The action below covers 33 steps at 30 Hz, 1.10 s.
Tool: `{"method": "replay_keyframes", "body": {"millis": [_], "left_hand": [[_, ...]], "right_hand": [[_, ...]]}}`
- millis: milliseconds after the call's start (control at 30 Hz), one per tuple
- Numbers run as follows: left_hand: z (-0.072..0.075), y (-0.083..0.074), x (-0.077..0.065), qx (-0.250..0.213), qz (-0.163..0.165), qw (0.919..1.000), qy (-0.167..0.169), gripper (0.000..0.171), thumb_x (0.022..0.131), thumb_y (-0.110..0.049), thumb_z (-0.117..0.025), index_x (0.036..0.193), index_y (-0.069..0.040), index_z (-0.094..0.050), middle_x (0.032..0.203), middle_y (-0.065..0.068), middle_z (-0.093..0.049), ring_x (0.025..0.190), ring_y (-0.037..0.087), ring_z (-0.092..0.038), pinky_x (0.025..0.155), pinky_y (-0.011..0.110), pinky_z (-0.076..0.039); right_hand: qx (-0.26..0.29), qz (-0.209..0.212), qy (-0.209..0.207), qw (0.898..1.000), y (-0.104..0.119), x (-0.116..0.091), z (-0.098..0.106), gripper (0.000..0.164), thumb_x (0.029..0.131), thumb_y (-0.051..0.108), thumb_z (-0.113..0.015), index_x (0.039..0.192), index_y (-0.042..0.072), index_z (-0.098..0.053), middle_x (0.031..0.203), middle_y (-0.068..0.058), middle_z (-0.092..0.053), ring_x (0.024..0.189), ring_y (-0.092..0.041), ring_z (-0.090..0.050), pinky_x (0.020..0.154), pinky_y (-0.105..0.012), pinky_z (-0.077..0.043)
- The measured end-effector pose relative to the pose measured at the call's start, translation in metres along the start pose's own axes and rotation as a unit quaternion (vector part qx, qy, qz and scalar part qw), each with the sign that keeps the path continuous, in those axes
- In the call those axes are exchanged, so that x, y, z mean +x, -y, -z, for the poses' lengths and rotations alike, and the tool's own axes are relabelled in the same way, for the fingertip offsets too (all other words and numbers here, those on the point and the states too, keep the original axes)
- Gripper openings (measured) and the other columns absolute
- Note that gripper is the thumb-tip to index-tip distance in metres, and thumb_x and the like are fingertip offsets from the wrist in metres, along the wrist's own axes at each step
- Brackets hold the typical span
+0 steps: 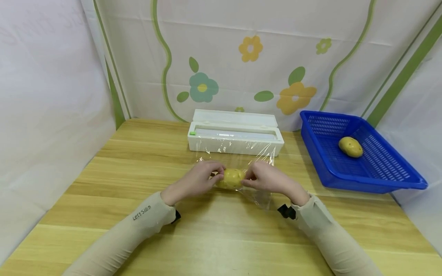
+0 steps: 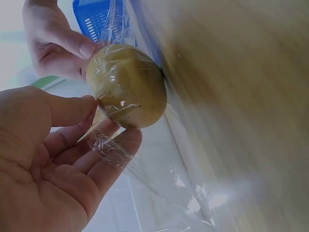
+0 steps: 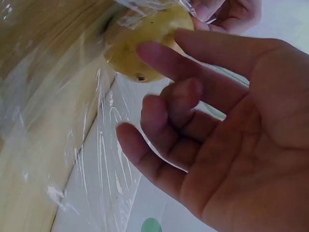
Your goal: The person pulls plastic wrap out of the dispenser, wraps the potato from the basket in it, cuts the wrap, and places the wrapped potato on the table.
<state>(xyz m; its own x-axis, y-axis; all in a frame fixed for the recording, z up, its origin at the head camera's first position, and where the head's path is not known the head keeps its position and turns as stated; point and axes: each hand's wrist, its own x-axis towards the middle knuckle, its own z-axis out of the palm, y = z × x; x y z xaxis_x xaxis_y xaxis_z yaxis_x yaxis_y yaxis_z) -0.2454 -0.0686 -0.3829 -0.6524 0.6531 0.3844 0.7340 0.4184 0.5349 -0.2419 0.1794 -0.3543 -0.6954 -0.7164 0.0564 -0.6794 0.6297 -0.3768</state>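
Potato well between tabletop side edges

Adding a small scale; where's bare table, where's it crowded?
Bare: table left of the white box, toward the curtain; front middle, between left sleeve and right sleeve. Crowded: box to potato, spanned by film, left hand and right hand alongside; right rear, under blue basket.

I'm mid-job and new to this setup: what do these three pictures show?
No machine here: just a person's bare left hand and right hand. The wide picture comes from a camera on the head; the close ones, from one on each wrist. On the wooden table are a white box, its lid raised, and a blue basket containing one potato. Clear film stretches from the box toward the person. Between them, the hands hold a second potato, with film over it.
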Motion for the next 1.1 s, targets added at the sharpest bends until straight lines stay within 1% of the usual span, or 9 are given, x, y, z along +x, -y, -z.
{"method": "replay_keyframes", "body": {"millis": [67,133,233,433,500,667,733,933,1100], "left_hand": [[0.000,0.000,0.000,-0.001,-0.007,1.0000,-0.004,0.013,0.093,-0.002,-0.067,0.083,-0.008,-0.063,0.103,0.007,-0.069,0.096,0.017,-0.064,0.082,0.034,-0.054],[-0.001,0.001,0.000,0.002,-0.008,0.9999,-0.007,0.012,0.092,-0.002,-0.068,0.083,-0.009,-0.063,0.102,0.006,-0.069,0.095,0.016,-0.064,0.083,0.035,-0.054],[-0.001,0.001,0.000,0.004,0.000,1.0000,-0.006,0.011,0.092,-0.003,-0.068,0.084,-0.009,-0.064,0.102,0.005,-0.069,0.095,0.015,-0.064,0.084,0.034,-0.053],[0.000,0.000,0.001,0.008,0.016,0.9998,0.005,0.007,0.093,-0.005,-0.067,0.087,-0.008,-0.066,0.106,0.006,-0.070,0.098,0.016,-0.064,0.087,0.032,-0.051],[0.000,0.000,0.001,0.011,0.015,0.9998,0.007,0.007,0.094,-0.006,-0.067,0.088,-0.008,-0.066,0.106,0.006,-0.070,0.099,0.016,-0.064,0.088,0.032,-0.051],[0.000,0.000,0.001,0.008,0.016,0.9998,0.010,0.009,0.094,-0.005,-0.067,0.086,-0.009,-0.065,0.108,0.007,-0.070,0.101,0.017,-0.064,0.088,0.031,-0.051],[0.000,0.000,0.001,0.007,0.014,0.9998,0.009,0.010,0.094,-0.005,-0.067,0.085,-0.009,-0.065,0.110,0.008,-0.069,0.102,0.018,-0.065,0.088,0.031,-0.051],[0.000,-0.001,0.001,0.004,0.018,0.9998,0.010,0.011,0.094,-0.004,-0.066,0.084,-0.009,-0.064,0.111,0.010,-0.069,0.104,0.020,-0.064,0.090,0.032,-0.051],[0.000,-0.001,0.001,-0.006,0.023,0.9997,0.011,0.011,0.094,-0.003,-0.066,0.084,-0.008,-0.064,0.111,0.010,-0.068,0.104,0.019,-0.064,0.088,0.031,-0.051]], "right_hand": [[0.018,-0.008,0.022,1.000,0.001,0.000,-0.001,0.013,0.087,0.014,-0.075,0.075,0.010,-0.077,0.055,0.014,-0.051,0.048,-0.001,-0.038,0.045,-0.021,-0.033],[0.028,-0.016,0.034,0.999,0.003,0.000,-0.002,0.004,0.083,0.014,-0.078,0.082,0.010,-0.080,0.059,0.013,-0.056,0.048,-0.001,-0.040,0.044,-0.021,-0.034],[0.017,-0.028,0.035,0.999,0.007,0.001,-0.007,0.009,0.079,0.021,-0.083,0.082,0.013,-0.080,0.060,0.014,-0.057,0.049,-0.002,-0.042,0.044,-0.022,-0.036],[-0.031,-0.049,0.006,0.998,0.013,0.002,-0.015,0.020,0.073,0.035,-0.087,0.076,0.017,-0.079,0.059,0.016,-0.055,0.052,-0.005,-0.047,0.046,-0.025,-0.041],[-0.024,-0.049,0.003,0.998,0.013,0.002,-0.015,0.018,0.074,0.032,-0.087,0.076,0.016,-0.078,0.060,0.015,-0.056,0.052,-0.005,-0.047,0.046,-0.024,-0.041],[0.047,-0.044,0.026,0.998,0.010,0.001,-0.013,0.009,0.078,0.019,-0.084,0.075,0.014,-0.077,0.057,0.013,-0.058,0.046,-0.002,-0.044,0.043,-0.021,-0.037],[0.060,-0.043,0.029,0.997,0.009,0.001,-0.012,0.006,0.078,0.016,-0.083,0.076,0.014,-0.077,0.055,0.012,-0.057,0.045,-0.001,-0.042,0.043,-0.021,-0.036],[0.059,-0.013,0.033,0.998,0.006,0.002,-0.012,0.002,0.078,0.008,-0.080,0.081,0.009,-0.079,0.054,0.013,-0.052,0.047,0.000,-0.038,0.048,-0.020,-0.035],[0.046,-0.002,0.020,0.999,0.008,0.001,-0.010,0.005,0.080,0.008,-0.077,0.078,0.012,-0.078,0.056,0.014,-0.051,0.049,0.000,-0.041,0.048,-0.021,-0.036]]}}
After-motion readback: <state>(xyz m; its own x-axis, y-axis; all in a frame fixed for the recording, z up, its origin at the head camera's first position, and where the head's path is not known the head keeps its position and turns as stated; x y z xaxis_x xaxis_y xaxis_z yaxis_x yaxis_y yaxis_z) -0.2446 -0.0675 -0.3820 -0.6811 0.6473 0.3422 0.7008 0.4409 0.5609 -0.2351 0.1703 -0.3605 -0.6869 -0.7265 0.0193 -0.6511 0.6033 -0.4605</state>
